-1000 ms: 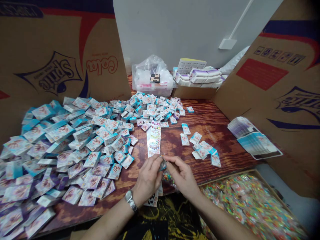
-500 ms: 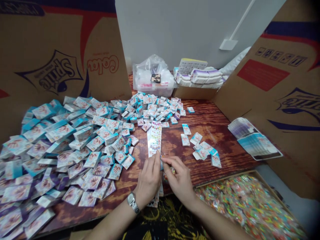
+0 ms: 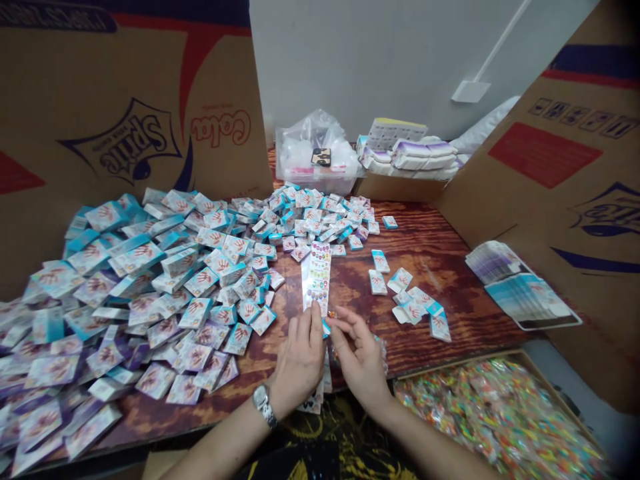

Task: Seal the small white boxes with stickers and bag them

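My left hand point(image 3: 299, 357), with a metal watch at the wrist, has its fingers closed around a small white-and-blue box point(image 3: 327, 328), mostly hidden by the fingers. Close against it, my right hand point(image 3: 361, 367) pinches a small packet with orange bits point(image 3: 332, 314) at the box's end; its full shape is hidden. Just beyond the fingertips lies a sheet of colourful round stickers point(image 3: 319, 273), flat on the table. Beside my right hand, a clear plastic packet point(image 3: 383, 353) shows partly. More printed sheets point(image 3: 314, 404) lie under my wrists at the table edge.
A large heap of small boxes point(image 3: 200, 280) covers the left. Several loose boxes point(image 3: 413, 305) lie right of my hands, near a stack of flat cartons point(image 3: 525, 293). A tray of colourful packets point(image 3: 493, 413) sits lower right. Big cardboard boxes point(image 3: 220, 80) stand at both sides.
The whole scene has shifted slightly right in the view. My hands stay close together, and the orange bits and the clear packet beside my right hand show more.
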Tool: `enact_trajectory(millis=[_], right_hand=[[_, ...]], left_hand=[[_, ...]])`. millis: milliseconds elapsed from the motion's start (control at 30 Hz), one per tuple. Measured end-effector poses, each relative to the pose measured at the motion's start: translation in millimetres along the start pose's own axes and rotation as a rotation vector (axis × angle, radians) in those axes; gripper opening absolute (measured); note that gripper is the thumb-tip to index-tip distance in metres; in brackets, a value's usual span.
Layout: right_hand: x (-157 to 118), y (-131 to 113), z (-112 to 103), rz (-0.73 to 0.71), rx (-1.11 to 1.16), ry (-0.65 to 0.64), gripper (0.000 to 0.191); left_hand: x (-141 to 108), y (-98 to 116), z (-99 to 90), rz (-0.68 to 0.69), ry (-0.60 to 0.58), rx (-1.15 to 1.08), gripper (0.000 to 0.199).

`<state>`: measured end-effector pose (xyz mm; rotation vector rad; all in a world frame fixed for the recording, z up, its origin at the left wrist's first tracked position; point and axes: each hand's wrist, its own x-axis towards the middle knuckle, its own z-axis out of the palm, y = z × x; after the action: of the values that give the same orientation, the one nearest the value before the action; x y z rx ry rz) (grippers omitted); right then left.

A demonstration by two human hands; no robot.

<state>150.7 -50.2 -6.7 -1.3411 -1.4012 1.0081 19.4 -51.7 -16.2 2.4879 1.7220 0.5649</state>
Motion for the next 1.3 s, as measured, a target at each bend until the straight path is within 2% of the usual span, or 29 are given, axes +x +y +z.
enact_trajectory(millis=[67, 233, 333, 400, 467, 567, 633, 733, 800, 900, 1000, 1100, 1200, 1300], right_hand=[[-2.9, -1.1, 2.2, -0.028, -0.055, 0.014, 0.03], [-14.1, -5.9, 6.7, -0.205, -0.195, -0.004, 0.027], [-8.7, -5.3, 3.8, -0.17, -0.139, -0.131, 0.027], [7.3, -1.4, -2.6, -0.105, -0.077, -0.278, 0.028], [32.6, 5.8, -11.0, -0.111, -0.119, -0.383, 0.031], [74.3, 21.4, -20.0, -0.317, -0.452, -0.378, 0.046], [93.4, 33.1, -20.1, -0.41, -0.632, -0.476, 0.061], [101.3, 47.7, -14.1, -0.455, -0.77, -0.608, 0.073], [97.5, 53.1, -10.3, -0.464, -0.792, -0.615, 0.072], [90.3, 54.9, -8.3, -0.454, -0.759, -0.594, 0.064], [87.5, 55.4, -7.5, -0.439, -0.685, -0.583, 0.06], [87.6, 58.2, -3.8, -0.454, -0.636, -0.504, 0.036], [87.6, 54.0, -1.3, -0.478, -0.623, -0.391, 0.016], [82.7, 29.8, -10.0, -0.531, -0.553, -0.304, 0.016]], left_hand=[[-0.3, -1.4, -0.7, 0.008, -0.015, 0.019, 0.075], [-2.1, -3.7, -0.9, -0.003, -0.018, -0.036, 0.076], [-5.2, -9.3, -2.0, -0.012, 0.011, -0.095, 0.074], [-6.0, -19.6, -4.3, 0.017, 0.001, -0.077, 0.07], [-3.6, -36.2, -8.7, 0.014, -0.021, 0.004, 0.063], [5.8, -66.9, -18.8, -0.089, -0.027, 0.173, 0.055], [12.1, -83.9, -26.3, -0.132, 0.005, 0.254, 0.052], [14.9, -94.7, -33.3, -0.137, 0.077, 0.289, 0.049], [11.7, -91.7, -33.0, -0.12, 0.101, 0.243, 0.046], [3.7, -77.0, -26.1, -0.061, 0.092, 0.107, 0.041], [-2.2, -57.0, -18.6, 0.015, 0.032, -0.059, 0.039], [-3.5, -38.6, -17.5, 0.024, -0.065, -0.278, 0.036], [-2.6, -25.7, -22.4, -0.116, -0.192, -0.604, 0.033], [-2.2, -18.8, -28.2, -0.404, -0.416, -1.143, 0.04]])
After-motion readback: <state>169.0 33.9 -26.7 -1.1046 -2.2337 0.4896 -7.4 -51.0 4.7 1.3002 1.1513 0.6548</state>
